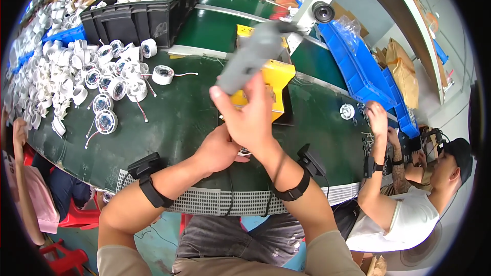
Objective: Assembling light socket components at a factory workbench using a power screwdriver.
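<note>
A grey electric screwdriver (249,57), blurred and tilted, stands above the bench, its lower end between the thumb and fingers of my right hand (251,117). Just beneath, my left hand (219,148) is closed round a small white round housing (245,151), mostly hidden by both hands. Behind the screwdriver is a yellow fixture (279,89) on a dark base. To the left lie several white round housings with circuit boards (106,121), some trailing thin wires with small plugs.
White plastic parts (48,79) heap up on the green bench (163,105) at left. A black crate (134,19) of white pieces stands behind them. Blue bins (353,66) are at right. A co-worker (404,209) works at the right; another person (33,189) sits at the left.
</note>
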A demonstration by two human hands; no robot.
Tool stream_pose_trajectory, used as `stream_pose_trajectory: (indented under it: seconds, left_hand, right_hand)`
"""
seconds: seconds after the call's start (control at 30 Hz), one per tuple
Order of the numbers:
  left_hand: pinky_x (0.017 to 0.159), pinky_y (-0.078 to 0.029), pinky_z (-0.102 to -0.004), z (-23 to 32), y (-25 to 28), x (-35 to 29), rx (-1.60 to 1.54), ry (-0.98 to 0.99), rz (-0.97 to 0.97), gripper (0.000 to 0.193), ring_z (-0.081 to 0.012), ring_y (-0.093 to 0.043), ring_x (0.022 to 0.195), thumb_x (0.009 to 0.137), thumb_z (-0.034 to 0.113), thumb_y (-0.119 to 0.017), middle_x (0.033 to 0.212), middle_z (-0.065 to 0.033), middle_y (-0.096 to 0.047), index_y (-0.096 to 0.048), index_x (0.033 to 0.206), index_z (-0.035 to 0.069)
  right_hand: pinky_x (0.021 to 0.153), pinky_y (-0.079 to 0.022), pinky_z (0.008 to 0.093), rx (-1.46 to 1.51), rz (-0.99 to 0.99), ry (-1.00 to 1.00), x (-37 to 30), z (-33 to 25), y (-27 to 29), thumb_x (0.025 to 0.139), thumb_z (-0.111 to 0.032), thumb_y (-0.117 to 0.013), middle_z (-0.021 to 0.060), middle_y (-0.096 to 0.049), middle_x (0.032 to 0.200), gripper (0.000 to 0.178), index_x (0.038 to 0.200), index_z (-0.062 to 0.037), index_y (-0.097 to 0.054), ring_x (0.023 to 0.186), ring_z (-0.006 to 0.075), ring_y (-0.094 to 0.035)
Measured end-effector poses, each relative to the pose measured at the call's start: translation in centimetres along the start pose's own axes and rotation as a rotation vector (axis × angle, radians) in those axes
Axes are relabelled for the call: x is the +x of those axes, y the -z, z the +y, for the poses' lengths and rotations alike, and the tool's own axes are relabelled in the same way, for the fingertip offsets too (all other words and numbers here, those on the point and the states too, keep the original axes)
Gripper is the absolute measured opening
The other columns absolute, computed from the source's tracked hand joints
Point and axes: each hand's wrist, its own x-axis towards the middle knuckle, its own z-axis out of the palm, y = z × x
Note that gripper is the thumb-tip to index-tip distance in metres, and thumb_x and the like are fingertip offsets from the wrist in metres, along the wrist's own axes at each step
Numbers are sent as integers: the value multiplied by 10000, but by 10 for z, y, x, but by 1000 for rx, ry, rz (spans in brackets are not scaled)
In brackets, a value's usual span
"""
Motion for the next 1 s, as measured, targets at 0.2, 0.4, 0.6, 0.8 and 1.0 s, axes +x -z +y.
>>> stream_pose_trajectory:
  seconds: [0.2, 0.4, 0.6, 0.8, 1.0]
  left_hand:
    - [722, -607, -318, 7, -7, 0, 82, 82, 85, 309, -179, -656, 887, 947, 95, -499, 1080, -125, -607, -508, 1218, -52]
    - [769, -600, -316, 11, -6, -1, 92, 144, 73, 307, -182, -645, 901, 970, 85, -493, 1102, -108, -585, -494, 1254, -30]
    - [764, -601, -313, 12, -6, -1, 105, 148, 89, 290, -186, -650, 886, 968, 83, -492, 1093, -109, -583, -494, 1233, -35]
    - [749, -605, -320, 10, -6, 0, 95, 134, 112, 280, -202, -653, 872, 965, 77, -493, 1083, -115, -580, -491, 1218, -43]
    - [746, -607, -327, 9, -6, 1, 62, 105, 171, 267, -207, -653, 865, 961, 74, -494, 1076, -119, -578, -487, 1199, -47]
  right_hand:
    - [470, -438, 310, 537, 511, 231, 21, -7, 40, 911, -79, -493, 84, -488, 643, 444, 1320, -4, -337, 489, 162, -481]
    - [414, -403, 303, 474, 561, 136, 32, 4, 39, 932, -84, -489, 68, -462, 581, 338, 1244, 0, -389, 423, 155, -444]
    - [419, -400, 301, 417, 543, 115, 31, 8, 33, 934, -80, -494, 70, -476, 553, 289, 1194, 3, -401, 428, 154, -458]
    - [423, -395, 295, 401, 510, 94, 29, 10, 33, 937, -81, -494, 68, -476, 555, 255, 1165, -9, -406, 433, 150, -457]
    - [420, -406, 299, 539, 437, 16, -5, -6, 35, 939, -107, -494, 63, -455, 595, 333, 1232, 0, -376, 440, 150, -452]
